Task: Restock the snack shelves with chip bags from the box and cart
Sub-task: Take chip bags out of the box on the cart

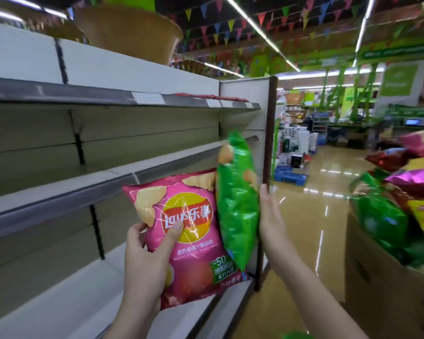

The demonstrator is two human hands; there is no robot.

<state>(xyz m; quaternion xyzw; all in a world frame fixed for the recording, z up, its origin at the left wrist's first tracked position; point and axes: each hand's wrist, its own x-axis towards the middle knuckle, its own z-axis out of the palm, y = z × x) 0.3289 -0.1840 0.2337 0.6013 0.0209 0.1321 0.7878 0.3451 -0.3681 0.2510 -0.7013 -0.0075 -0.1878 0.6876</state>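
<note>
The left hand (142, 260) grips a glossy pink Lay's chip bag (184, 231) printed with potato slices; the right hand (271, 221), fingers straight, presses a green chip bag (238, 206) upright.

pink chip bag (194, 231) and green chip bag (238, 206), frame centre: glossy crinkled plastic film. shelves (59, 187) at left: matt painted metal (edge strips smoother, grey). box (382, 285) lower right: matt brown cardboard. floor (311, 216): polished, reflective.

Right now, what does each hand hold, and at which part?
The left hand grips the pink Lay's chip bag at its lower left edge. The right hand lies flat against the green chip bag's right side.
</note>
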